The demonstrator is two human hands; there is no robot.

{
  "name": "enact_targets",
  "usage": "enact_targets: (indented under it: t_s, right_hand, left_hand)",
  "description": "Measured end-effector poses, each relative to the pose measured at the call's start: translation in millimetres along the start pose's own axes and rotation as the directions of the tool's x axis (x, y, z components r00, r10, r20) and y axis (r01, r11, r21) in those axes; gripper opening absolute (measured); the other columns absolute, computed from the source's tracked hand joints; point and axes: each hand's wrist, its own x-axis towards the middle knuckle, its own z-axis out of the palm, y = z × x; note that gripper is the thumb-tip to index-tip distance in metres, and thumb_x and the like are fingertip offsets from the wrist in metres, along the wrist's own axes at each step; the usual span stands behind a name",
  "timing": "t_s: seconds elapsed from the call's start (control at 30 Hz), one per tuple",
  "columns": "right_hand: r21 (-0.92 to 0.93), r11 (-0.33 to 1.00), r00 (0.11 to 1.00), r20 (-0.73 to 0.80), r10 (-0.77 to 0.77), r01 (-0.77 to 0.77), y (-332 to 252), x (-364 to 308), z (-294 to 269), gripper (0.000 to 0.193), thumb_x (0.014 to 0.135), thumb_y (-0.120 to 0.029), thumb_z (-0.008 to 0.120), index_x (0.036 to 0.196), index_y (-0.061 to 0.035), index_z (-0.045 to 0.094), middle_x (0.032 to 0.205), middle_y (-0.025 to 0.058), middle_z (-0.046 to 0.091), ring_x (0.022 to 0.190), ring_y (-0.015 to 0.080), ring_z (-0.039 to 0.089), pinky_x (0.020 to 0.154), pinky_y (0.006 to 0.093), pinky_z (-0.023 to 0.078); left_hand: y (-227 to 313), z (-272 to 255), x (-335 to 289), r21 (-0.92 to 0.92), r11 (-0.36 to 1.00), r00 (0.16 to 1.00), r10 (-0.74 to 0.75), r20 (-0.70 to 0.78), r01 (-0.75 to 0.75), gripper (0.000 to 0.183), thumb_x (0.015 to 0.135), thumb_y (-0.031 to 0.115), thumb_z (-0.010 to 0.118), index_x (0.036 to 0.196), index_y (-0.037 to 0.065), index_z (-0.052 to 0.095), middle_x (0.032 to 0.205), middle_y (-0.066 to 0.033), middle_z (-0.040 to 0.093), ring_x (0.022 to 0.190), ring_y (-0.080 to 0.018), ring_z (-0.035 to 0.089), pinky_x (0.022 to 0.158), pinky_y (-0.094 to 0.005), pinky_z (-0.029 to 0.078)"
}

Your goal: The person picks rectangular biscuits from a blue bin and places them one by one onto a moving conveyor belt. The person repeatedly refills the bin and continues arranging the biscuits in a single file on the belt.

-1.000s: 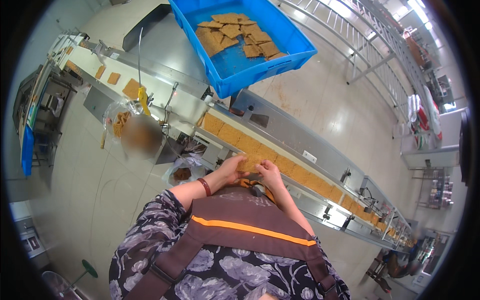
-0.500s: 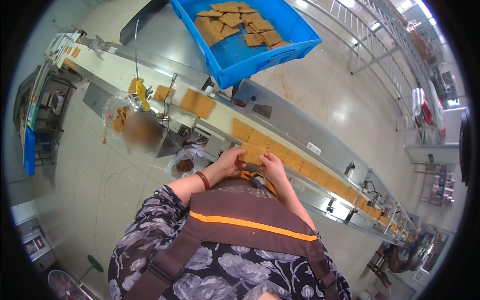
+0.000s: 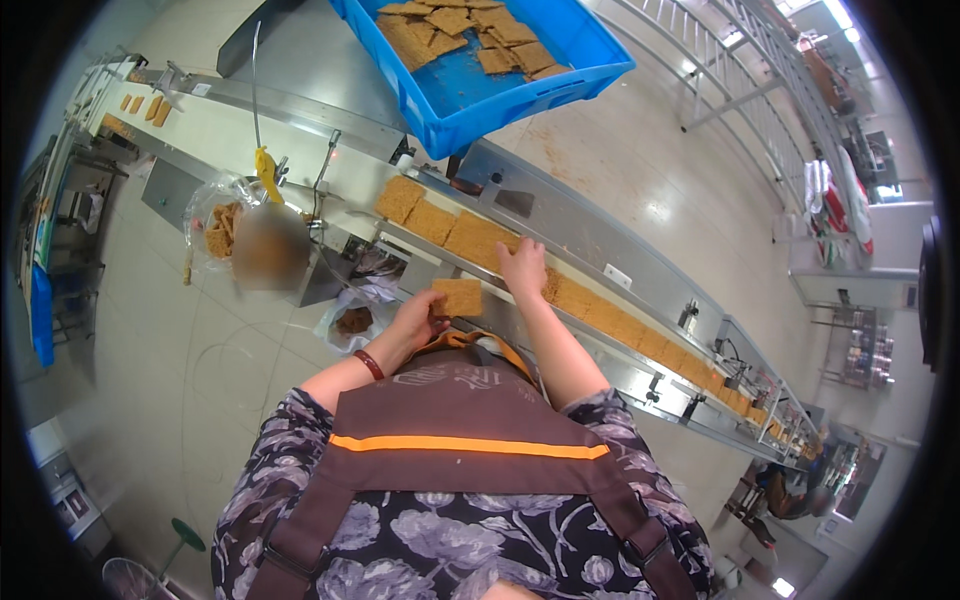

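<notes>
My left hand (image 3: 420, 318) pinches a flat, golden-brown rectangular cake slab (image 3: 459, 297) in front of my apron, on the near side of the conveyor. My right hand (image 3: 524, 268) reaches over the belt with fingers spread, fingertips on the row of similar slabs. Under and beside those fingertips lies a wide slab (image 3: 477, 238). Two smaller slabs (image 3: 415, 209) sit to its left, close together. To the right of my hand the row of slabs (image 3: 625, 332) continues along the belt, edge to edge.
A blue crate (image 3: 455, 125) with broken slabs stands beyond the belt. Left of me are a yellow-handled tool (image 3: 266, 172), clear bags of brown pieces (image 3: 222, 228) and a blurred round shape (image 3: 270, 248). Metal rails (image 3: 700, 90) stand at the far right.
My right hand has let go of the slab and moved forward onto the belt row. My left hand has drawn the slab left. Slabs at the belt's left have shifted right, closing the gap.
</notes>
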Motion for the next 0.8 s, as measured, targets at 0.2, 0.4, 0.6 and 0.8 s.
enact_targets:
  t_s: [0.2, 0.4, 0.6, 0.8]
  right_hand:
    - [-0.024, 0.990, 0.960, -0.250, 0.127, -0.137, 23.4, 0.6, 23.7, 0.056, 0.069, -0.033, 0.079, 0.107, -0.0049, 0.049, 0.110, 0.0175, 0.054, 0.100, 0.0365, 0.056, 0.082, 0.0491, 0.048]
    - [0.346, 0.915, 0.965, -0.079, 0.249, -0.208, 59.1, 11.4, 17.0, 0.055, 0.077, -0.035, 0.076, 0.114, -0.0018, 0.051, 0.100, 0.0170, 0.062, 0.088, 0.0267, 0.062, 0.074, 0.0407, 0.049]
    - [0.543, 0.621, 0.788, 0.577, 0.215, -0.566, 99.4, -35.3, -71.7, 0.036, 0.089, -0.026, 0.064, 0.114, -0.0027, 0.053, 0.091, 0.0083, 0.062, 0.072, 0.0146, 0.062, 0.057, 0.0259, 0.047]
    - [0.786, 0.165, 0.745, 0.465, 0.478, -0.596, 185.8, -85.5, -96.2, 0.023, 0.092, -0.017, 0.057, 0.108, 0.0000, 0.054, 0.091, 0.0113, 0.064, 0.077, 0.0215, 0.066, 0.062, 0.0281, 0.053]
  left_hand:
    - [1.9, -12.7, -7.7, -0.037, 0.999, 1.000, -0.004, 0.015, 0.005, 0.011, 0.087, 0.019, 0.060, 0.096, 0.014, 0.055, 0.087, -0.0026, 0.056, 0.082, -0.0217, 0.054, 0.064, -0.0353, 0.047]
    - [2.1, -5.3, -4.3, 0.030, 0.998, 0.996, -0.065, 0.060, 0.064, 0.011, 0.087, 0.018, 0.059, 0.096, 0.014, 0.055, 0.092, -0.0031, 0.056, 0.083, -0.0218, 0.053, 0.064, -0.0337, 0.046]
    - [-0.7, 15.2, 2.8, 0.129, 0.990, 0.989, -0.074, 0.128, 0.057, 0.012, 0.088, 0.020, 0.057, 0.098, 0.014, 0.055, 0.092, -0.0020, 0.057, 0.086, -0.0188, 0.055, 0.064, -0.0338, 0.047]
    - [-12.9, 38.3, 15.1, 0.214, 0.976, 0.986, -0.072, 0.152, 0.038, 0.012, 0.087, 0.021, 0.057, 0.098, 0.016, 0.056, 0.094, -0.0011, 0.058, 0.085, -0.0189, 0.056, 0.063, -0.0333, 0.047]
